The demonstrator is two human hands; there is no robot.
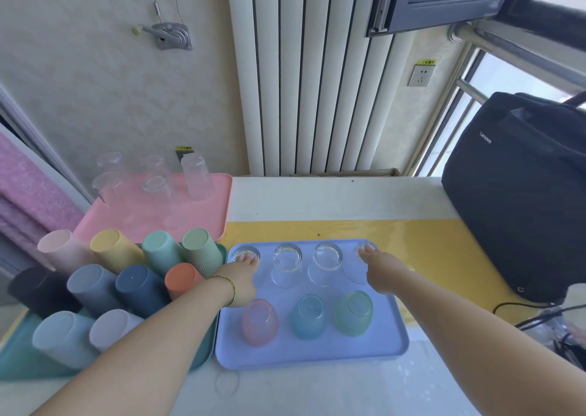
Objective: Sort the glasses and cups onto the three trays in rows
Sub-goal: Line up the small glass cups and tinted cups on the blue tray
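Three trays looked close to sorted, and I was busy with the back row of the blue tray [317, 360].
At its left sat the teal tray [19, 365] of upturned cups [139, 288], behind that the pink tray [203, 225] with tall glasses [196, 177]. On the blue one, three tinted glasses [309, 317] formed the front row and four clear glasses [287, 258] the back. My left hand [241, 280] and right hand [383, 269] each lay on an end glass, fingertips [250, 258] over its base. I could not tell if they gripped. I judged the next move needed a gentle, level release.
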